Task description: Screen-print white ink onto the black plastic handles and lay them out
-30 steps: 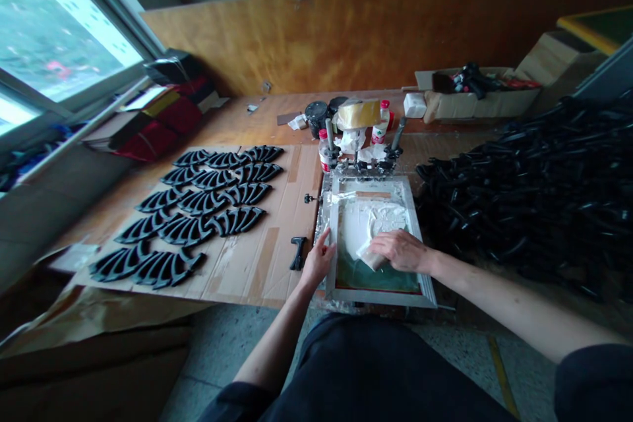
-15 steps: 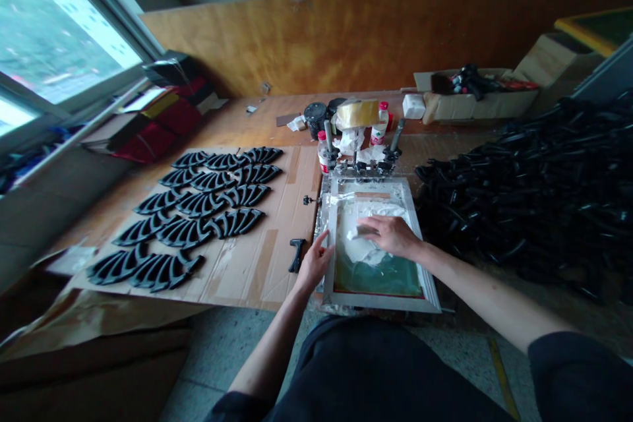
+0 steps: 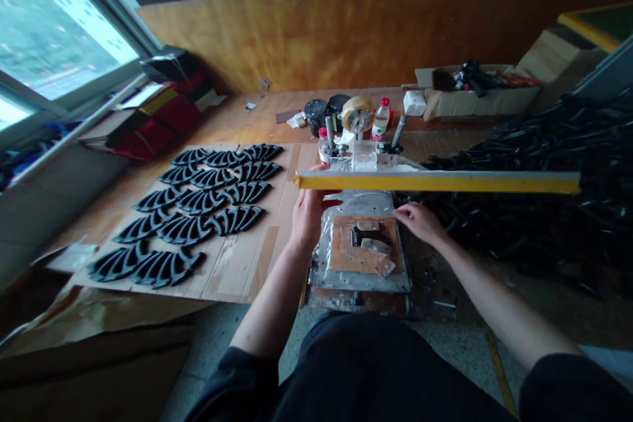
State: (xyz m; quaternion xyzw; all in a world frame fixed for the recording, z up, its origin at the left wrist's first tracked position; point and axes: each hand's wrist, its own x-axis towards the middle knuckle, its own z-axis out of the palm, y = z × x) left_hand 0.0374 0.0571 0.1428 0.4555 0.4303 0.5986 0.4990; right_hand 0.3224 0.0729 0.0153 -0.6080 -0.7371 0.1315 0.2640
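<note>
My left hand [image 3: 310, 214] grips the left end of a long yellow bar [image 3: 438, 182], which spans the view above the printing base. Below it, a brown pad [image 3: 341, 244] lies on the plastic-wrapped metal base [image 3: 363, 277]. A black handle-shaped part [image 3: 370, 235] and a small cardboard scrap [image 3: 384, 267] rest on the pad. My right hand [image 3: 420, 223] is open, its fingers near the base's right edge and under the bar, holding nothing. The silver screen frame is not visible.
Rows of black ribbed fan-shaped parts [image 3: 198, 204] lie on a cardboard sheet [image 3: 257, 270] to the left. A large heap of black parts [image 3: 524, 145] lies to the right. Ink cans [image 3: 316, 115], a tape roll [image 3: 357, 113] and a bottle [image 3: 380, 120] stand behind the base.
The silver frame with white paste no longer lies over the base, and the yellow bar has appeared in my left hand. The black part now sits on the pad. My right hand left the screen.
</note>
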